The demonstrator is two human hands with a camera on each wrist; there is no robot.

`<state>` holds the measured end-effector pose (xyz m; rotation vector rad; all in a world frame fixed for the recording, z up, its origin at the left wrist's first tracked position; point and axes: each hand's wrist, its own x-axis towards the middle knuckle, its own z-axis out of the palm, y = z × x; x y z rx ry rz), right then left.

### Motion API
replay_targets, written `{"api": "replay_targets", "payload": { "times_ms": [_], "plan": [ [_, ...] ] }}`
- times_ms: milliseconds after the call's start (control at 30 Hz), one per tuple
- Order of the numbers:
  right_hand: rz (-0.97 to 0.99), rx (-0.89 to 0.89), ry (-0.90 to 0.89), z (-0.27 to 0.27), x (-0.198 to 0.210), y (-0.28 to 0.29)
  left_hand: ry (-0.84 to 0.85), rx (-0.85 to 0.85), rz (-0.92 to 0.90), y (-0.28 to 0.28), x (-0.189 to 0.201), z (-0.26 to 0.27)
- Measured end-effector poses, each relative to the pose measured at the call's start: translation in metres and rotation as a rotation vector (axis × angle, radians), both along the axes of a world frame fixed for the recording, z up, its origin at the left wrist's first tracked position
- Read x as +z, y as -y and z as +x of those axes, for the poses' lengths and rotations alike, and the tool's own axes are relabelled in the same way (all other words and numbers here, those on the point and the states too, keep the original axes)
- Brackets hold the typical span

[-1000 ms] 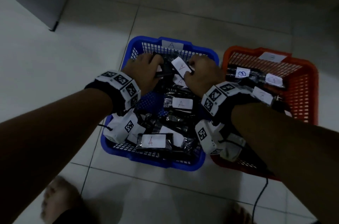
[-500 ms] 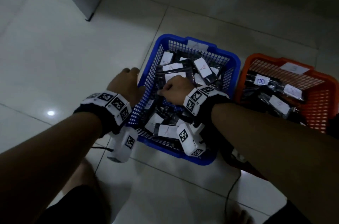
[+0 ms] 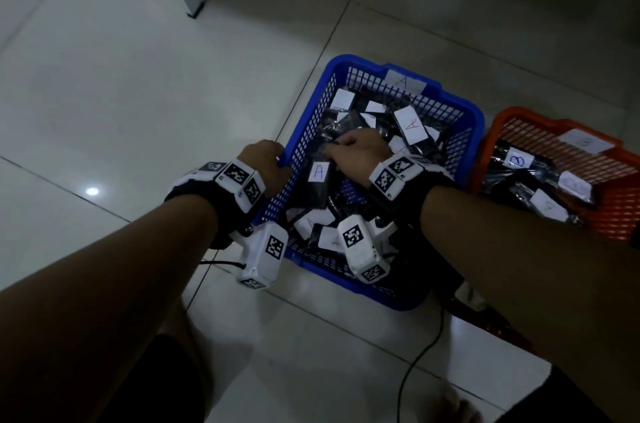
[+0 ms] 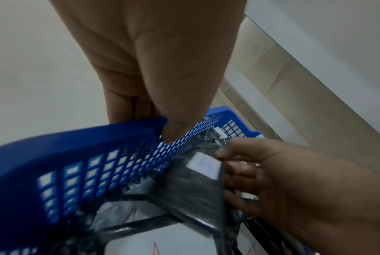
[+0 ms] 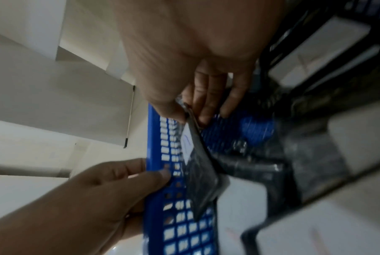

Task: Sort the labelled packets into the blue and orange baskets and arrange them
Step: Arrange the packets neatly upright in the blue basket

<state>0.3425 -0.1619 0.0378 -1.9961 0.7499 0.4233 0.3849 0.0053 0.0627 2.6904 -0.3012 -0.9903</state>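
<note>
Left wrist view only: right hand (image 4: 271, 181) pinching labelled packet (image 4: 197, 181); left hand (image 4: 154, 69) w/ thumb hooked over blue basket (image 4: 75, 146) rim.

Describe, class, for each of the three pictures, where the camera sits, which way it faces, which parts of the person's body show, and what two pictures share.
Head: worn on the head, faces down at the blue basket and orange basket on the floor; both forearms show.
Left wrist: looks along the left hand, which grips the blue basket's rim.
Right wrist: looks along the right hand, which pinches a black packet.
Shared: both wrist pictures show that packet and both hands.
</note>
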Motion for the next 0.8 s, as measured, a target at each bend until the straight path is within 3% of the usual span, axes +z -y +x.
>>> {"api": "replay_targets", "payload": {
  "times_ms": [200, 367, 567, 700, 800],
  "plan": [
    [-0.066, -0.104, 0.257, -0.005, 0.015, 0.033, 0.131, -0.003, -0.014, 0.02, -0.003, 0.004],
    [-0.324, -0.054, 0.447, -0.014, 0.016, 0.063, 0.25, 0.071, 0.01, 0.039, -0.011, 0.002],
    [-0.51, 0.036, 0.347, -0.024, 0.01, 0.081, 0.19, 0.048, -0.02, 0.032, -0.02, 0.008],
    [-0.709, 0.305, 0.507, -0.026, 0.012, 0.059, 0.197, 0.047, -0.034, 0.031, -0.02, 0.008],
    [-0.854, 0.619, 0.318, -0.028, 0.007, 0.041, 0.177, 0.051, -0.051, 0.028, -0.022, 0.007]
  ]
}}
